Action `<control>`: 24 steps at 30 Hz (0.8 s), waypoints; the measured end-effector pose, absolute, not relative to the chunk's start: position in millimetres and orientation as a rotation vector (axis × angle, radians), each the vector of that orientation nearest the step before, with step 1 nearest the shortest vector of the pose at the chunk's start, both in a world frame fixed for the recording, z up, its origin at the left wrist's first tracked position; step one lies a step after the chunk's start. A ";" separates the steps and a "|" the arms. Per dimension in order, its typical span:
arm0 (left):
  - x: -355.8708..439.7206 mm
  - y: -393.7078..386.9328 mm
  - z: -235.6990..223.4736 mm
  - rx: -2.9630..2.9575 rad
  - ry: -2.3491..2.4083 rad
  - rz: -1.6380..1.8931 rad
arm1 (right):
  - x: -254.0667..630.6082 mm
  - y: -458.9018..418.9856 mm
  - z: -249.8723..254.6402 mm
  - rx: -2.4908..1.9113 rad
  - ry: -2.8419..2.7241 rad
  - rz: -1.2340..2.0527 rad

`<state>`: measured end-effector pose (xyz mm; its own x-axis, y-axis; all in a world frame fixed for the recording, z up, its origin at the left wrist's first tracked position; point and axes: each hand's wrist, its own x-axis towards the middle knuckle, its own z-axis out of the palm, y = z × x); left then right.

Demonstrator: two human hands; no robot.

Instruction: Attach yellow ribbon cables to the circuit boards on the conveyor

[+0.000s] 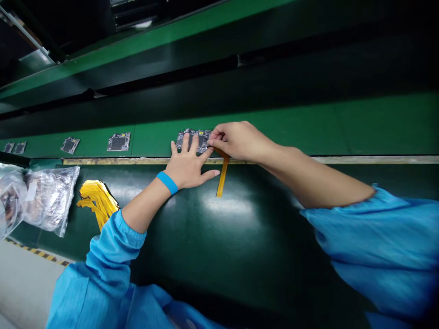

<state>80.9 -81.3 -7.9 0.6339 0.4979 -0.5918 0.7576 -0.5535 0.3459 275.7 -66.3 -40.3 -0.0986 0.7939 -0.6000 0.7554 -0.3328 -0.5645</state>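
A small grey circuit board [197,135] lies on the green conveyor belt [343,128] just past the bench edge. My left hand [188,164], with a blue wristband, lies flat with spread fingers pressing on the board's near side. My right hand [236,139] pinches the upper end of a long yellow flex strip [222,178] against the board's right end. The strip hangs back over the belt's edge onto the dark green bench top [222,237].
More circuit boards [118,142] [70,145] lie along the belt to the left, with others [14,147] at the far left. A pile of yellow strips [98,201] and clear plastic bags [48,198] sit on the bench's left side.
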 end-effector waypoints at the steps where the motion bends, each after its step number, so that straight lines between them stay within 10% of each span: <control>1: 82.0 -81.3 -7.6 2.266 0.974 -0.587 | 276.4 -66.4 -40.4 -2.088 -1.786 1.441; 24: 33.9 -88.9 4.0 1.983 1.245 0.133 | 319.3 -86.3 -19.6 -2.492 -1.763 1.598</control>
<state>33.9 -88.9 4.0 0.5156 0.8034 -0.2977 0.7222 -0.2206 0.6555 319.3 -86.3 -19.6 0.0679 0.5845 -0.8085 0.8618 -0.4426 -0.2476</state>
